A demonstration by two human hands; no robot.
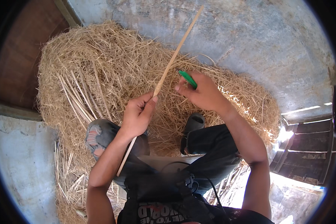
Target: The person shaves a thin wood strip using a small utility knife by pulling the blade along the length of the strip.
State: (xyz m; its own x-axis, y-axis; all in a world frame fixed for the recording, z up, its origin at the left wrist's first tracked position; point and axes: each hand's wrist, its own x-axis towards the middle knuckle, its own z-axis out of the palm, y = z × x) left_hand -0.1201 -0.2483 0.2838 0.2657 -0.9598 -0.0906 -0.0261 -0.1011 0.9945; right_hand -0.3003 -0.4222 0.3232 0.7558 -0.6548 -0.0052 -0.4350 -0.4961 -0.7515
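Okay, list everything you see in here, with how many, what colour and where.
Long strip: one, tan, slanting through the middle
Tool: one, green, right of the strip
Straw: one heap, yellowish, across the middle
Loose sticks: several, pale, left side
Wall: at least two stretches, blue-grey, far side and left
Panel: one, brown, upper left
Slatted boards: several, dark brown, right
Shoe: one clear, grey, centre
Cable: one, black, lower middle
Trousers: one pair, dark, lower middle
Shirt: one, black, bottom edge
Forearms: two, bare, from below
Left grip: one, bare, holding the strip
Right grip: one, bare, holding the tool
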